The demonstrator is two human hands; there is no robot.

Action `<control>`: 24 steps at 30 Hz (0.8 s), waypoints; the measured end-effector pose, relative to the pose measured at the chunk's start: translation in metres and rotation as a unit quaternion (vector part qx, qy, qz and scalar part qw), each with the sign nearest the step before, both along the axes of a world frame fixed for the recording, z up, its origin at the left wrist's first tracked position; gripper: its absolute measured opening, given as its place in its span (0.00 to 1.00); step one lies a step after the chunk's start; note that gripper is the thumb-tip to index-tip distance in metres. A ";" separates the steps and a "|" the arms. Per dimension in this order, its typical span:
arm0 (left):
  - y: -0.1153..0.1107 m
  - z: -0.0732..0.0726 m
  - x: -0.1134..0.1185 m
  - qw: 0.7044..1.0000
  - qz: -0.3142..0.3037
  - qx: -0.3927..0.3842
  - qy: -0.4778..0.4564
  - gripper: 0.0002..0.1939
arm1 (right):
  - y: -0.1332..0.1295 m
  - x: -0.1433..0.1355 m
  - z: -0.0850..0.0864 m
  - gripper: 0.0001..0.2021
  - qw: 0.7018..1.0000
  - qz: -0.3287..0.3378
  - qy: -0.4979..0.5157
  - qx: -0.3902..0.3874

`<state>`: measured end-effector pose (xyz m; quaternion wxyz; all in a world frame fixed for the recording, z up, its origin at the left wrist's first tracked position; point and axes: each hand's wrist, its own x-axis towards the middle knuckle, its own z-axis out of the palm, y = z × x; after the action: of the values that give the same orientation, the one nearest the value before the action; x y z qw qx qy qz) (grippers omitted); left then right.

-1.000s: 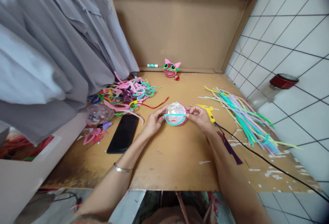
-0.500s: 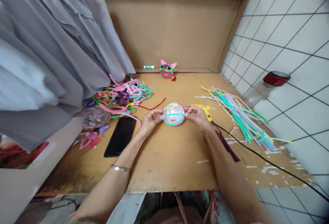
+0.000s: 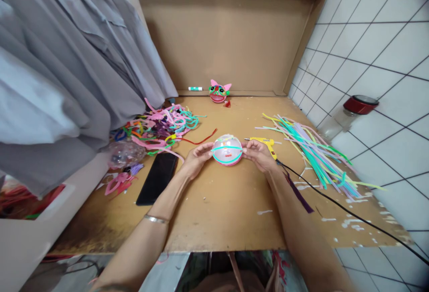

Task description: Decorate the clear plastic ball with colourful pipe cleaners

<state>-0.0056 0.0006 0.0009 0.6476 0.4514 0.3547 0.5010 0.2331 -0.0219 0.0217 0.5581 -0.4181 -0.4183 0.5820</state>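
Note:
Between my hands, above the middle of the table, is a clear round ball (image 3: 227, 156) with turquoise strips across its front and pink along its lower edge. My left hand (image 3: 200, 156) pinches it at its left side, with the fingers closed. At the right side my right hand (image 3: 257, 154) grips it between thumb and fingers. Just beyond my right hand lies a yellow glue gun (image 3: 264, 142), its black cable running to the right. A thin red pipe cleaner (image 3: 197, 142) is on the table to the left of the ball.
Tangled pipe cleaners (image 3: 170, 120) and a black phone (image 3: 157, 178) lie left. Straight pipe cleaners (image 3: 311, 153) and a red-lidded jar (image 3: 346, 115) are at right. A pink-eared animal head (image 3: 218, 92) and a marker (image 3: 195, 89) stand near the cardboard wall (image 3: 221, 37).
The ball has tilted a little between my fingers, so the turquoise strips now show as two curves spread further apart. Both hands keep nearly the same place.

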 end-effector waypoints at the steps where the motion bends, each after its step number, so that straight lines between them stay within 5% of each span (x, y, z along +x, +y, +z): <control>1: -0.001 0.002 0.000 1.000 -0.006 -0.007 -0.010 0.22 | 0.000 0.000 0.001 0.20 1.000 0.002 0.005 -0.002; 24: -0.004 0.010 -0.001 0.997 -0.063 -0.035 -0.033 0.26 | -0.002 0.001 0.006 0.19 0.999 0.024 0.033 -0.010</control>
<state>-0.0067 -0.0036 0.0105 0.7047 0.4327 0.3216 0.4613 0.2338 -0.0242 0.0277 0.5536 -0.3942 -0.4041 0.6123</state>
